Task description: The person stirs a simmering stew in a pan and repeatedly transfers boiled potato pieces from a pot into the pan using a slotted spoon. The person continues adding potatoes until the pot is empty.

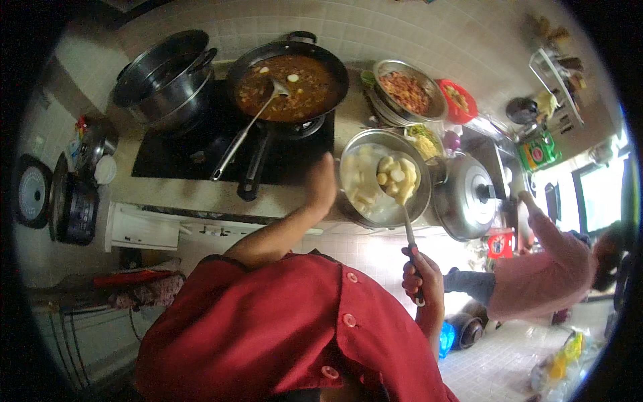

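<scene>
My right hand (423, 276) is closed round the handle of a metal ladle (397, 177), whose bowl is heaped with pale, chunky food above a steel pot (430, 193) of cloudy liquid. More pale pieces lie in that liquid. Beside the pot's left rim is my left hand (321, 183), blurred, its fingers pointing up towards the wall; whether it touches the rim is unclear. A black wok (343, 83) of brown stew with bits of meat stands on the cooktop. Another metal ladle (240, 138) rests in the wok, its handle leaning out over the cooktop.
A steel steamer pot (166, 100) stands left on the black cooktop (166, 161). To the right are a steel bowl of reddish chopped food (409, 95), a red basket (464, 115) and a large lidded pot (464, 196). Further right, another person (547, 276) stands by the counter.
</scene>
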Demonstrator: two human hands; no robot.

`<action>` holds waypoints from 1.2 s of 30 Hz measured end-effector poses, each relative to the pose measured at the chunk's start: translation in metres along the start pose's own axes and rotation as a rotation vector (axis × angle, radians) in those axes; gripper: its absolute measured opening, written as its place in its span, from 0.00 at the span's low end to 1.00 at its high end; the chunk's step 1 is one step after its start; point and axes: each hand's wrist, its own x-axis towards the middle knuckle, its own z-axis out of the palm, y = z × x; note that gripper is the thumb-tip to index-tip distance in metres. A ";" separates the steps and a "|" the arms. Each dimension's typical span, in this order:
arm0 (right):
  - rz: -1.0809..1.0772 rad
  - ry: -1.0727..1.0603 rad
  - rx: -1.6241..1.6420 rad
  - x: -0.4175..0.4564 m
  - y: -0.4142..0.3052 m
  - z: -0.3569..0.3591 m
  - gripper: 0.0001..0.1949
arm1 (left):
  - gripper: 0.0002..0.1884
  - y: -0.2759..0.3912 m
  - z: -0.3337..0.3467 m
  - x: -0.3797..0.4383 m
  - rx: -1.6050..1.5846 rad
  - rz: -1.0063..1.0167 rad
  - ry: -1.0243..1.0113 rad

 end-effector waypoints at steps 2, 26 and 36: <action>0.000 -0.008 0.046 0.000 0.000 0.000 0.15 | 0.29 0.001 0.002 0.020 0.037 0.031 0.003; -0.030 -0.149 0.124 0.022 0.016 -0.030 0.17 | 0.37 -0.117 -0.187 -0.067 0.422 -0.557 -0.240; 0.020 -0.178 0.144 0.014 -0.001 -0.029 0.17 | 0.18 -0.134 -0.154 -0.100 0.228 -0.683 -0.272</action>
